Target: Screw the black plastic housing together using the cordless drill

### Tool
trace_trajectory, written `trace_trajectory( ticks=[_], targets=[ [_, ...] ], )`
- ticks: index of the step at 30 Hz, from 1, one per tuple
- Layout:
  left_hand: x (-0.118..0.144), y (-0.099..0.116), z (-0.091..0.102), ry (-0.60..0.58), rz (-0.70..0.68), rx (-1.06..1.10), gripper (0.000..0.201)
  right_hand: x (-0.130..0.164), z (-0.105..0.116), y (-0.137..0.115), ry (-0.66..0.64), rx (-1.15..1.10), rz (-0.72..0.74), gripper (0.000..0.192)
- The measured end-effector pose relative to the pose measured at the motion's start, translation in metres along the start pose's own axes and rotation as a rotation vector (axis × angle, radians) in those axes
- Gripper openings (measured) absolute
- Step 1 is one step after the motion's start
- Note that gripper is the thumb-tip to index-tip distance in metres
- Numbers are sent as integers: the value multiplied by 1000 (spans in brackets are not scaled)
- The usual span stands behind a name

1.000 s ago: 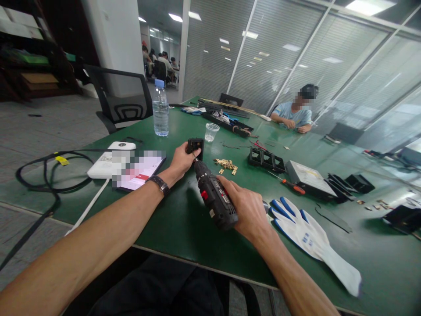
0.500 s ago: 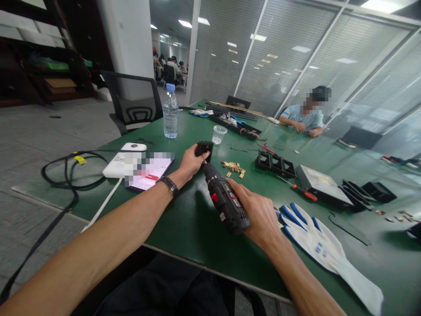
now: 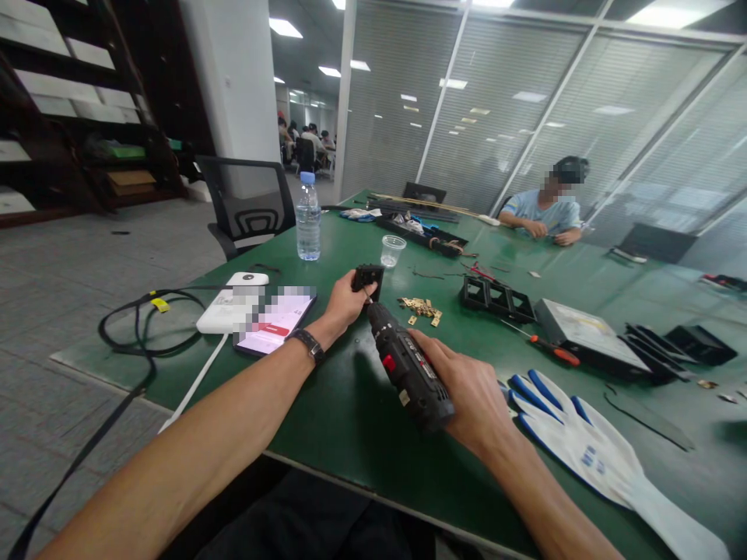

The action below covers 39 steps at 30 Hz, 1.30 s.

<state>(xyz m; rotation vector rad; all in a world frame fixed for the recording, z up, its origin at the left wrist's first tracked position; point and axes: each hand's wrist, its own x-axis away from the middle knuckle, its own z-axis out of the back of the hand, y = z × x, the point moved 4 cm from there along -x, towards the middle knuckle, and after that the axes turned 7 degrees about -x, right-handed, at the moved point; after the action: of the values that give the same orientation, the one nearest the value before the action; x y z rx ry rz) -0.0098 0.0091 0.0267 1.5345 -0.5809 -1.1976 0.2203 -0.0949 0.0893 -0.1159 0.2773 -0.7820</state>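
My left hand (image 3: 345,302) grips a small black square part (image 3: 369,278) standing on the green table (image 3: 327,404). My right hand (image 3: 467,389) holds a black and red electric screwdriver (image 3: 408,368), its bit tip pressed against the black part. A dark watch sits on my left wrist. A small heap of brass pieces (image 3: 421,309) lies just right of the part.
A phone (image 3: 273,320) and white power bank (image 3: 230,311) with cables lie at left. A water bottle (image 3: 307,218) and plastic cup (image 3: 392,250) stand behind. Black frames (image 3: 496,296), an orange-handled screwdriver (image 3: 552,350), a grey box (image 3: 583,330) and white-blue gloves (image 3: 589,447) are at right. Another person (image 3: 545,206) sits at the far side.
The view has tilted and shifted, so everything sits lower and further right in the frame. Both hands keep the same hold on the part and the screwdriver.
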Motion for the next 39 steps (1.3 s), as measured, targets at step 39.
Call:
trace_trajectory(
  ticks=[39],
  targets=[
    [-2,-1,2,-14,32,7,35,1,-1,1,17,-39,0,71]
  ],
)
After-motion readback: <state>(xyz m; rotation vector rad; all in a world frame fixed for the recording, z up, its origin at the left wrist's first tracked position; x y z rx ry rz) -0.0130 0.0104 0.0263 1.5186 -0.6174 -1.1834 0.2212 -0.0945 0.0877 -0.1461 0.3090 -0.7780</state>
